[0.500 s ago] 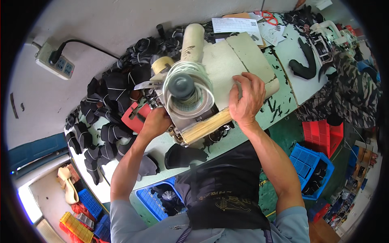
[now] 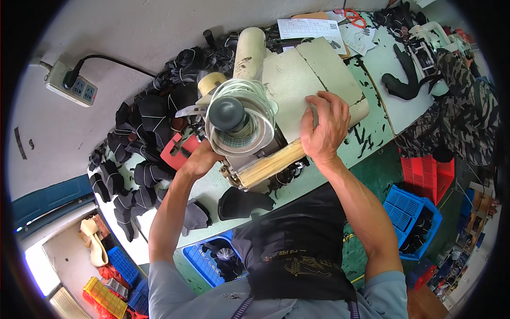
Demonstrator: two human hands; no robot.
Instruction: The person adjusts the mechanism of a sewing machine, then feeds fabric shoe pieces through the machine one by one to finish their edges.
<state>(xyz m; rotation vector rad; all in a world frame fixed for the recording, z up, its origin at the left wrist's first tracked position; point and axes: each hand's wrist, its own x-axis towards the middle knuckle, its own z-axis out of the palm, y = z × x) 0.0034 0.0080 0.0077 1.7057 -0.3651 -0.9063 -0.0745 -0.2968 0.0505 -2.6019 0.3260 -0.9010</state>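
A cream-coloured bench machine (image 2: 291,72), probably a sewing or skiving machine, stands on the worktable, with a bundle of white cord (image 2: 270,106) around a dark round knob (image 2: 226,114). My left hand (image 2: 201,161) reaches in at the machine's left side, beside a red plate (image 2: 175,151); its fingertips are hidden under the machine. My right hand (image 2: 326,127) lies over the front edge of the cream cover, fingers bent and apart, holding nothing. Its heel is at the right end of a yellowish wooden strip (image 2: 271,164). A black curved fabric piece (image 2: 244,203) lies in front of the machine.
Tied bundles of black pieces (image 2: 154,114) crowd the table's left and back. Papers (image 2: 311,32) and red-handled scissors (image 2: 355,18) lie at the back. Blue crates (image 2: 411,220) and a red crate (image 2: 429,178) stand on the floor. A person in camouflage clothing (image 2: 457,117) is at the right.
The whole view has shifted slightly. Both hands stay at the same places on the machine, and nothing has visibly been picked up or let go.
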